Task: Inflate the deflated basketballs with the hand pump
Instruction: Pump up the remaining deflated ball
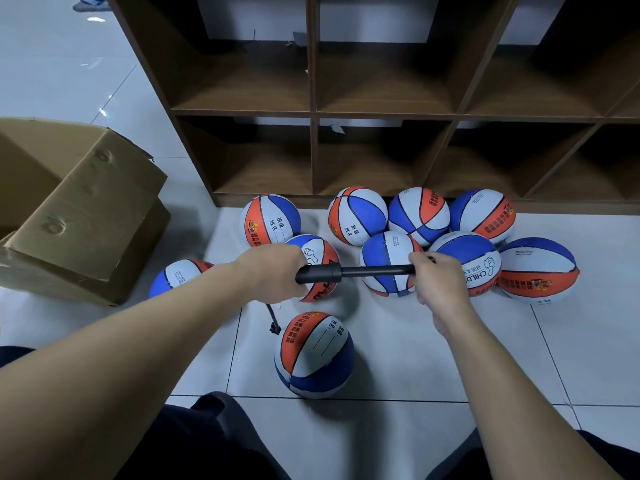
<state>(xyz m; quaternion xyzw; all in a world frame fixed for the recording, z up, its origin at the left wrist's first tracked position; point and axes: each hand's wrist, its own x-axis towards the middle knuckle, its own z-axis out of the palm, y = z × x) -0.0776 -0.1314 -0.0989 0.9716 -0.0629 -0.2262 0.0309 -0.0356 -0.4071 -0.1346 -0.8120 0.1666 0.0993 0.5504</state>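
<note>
I hold a black hand pump (pixel 322 273) level above the floor. My left hand (pixel 273 273) grips its barrel and my right hand (pixel 438 277) grips the handle end, with the thin rod (pixel 377 270) drawn out between them. A short black hose (pixel 272 318) drops from the barrel to the top of a red, white and blue basketball (pixel 313 355) on the tiles just in front of my knees. Several more basketballs of the same colours lie beyond, such as one (pixel 270 220) at the shelf's foot and one (pixel 538 270) at the right.
A dark wooden cubby shelf (pixel 313 112) stands behind the balls. An open cardboard box (pixel 76 209) sits on the floor at the left, with another ball (pixel 176 277) beside it. My dark-trousered knees (pixel 207 441) fill the bottom edge. White floor tiles (pixel 398 358) surround the near ball.
</note>
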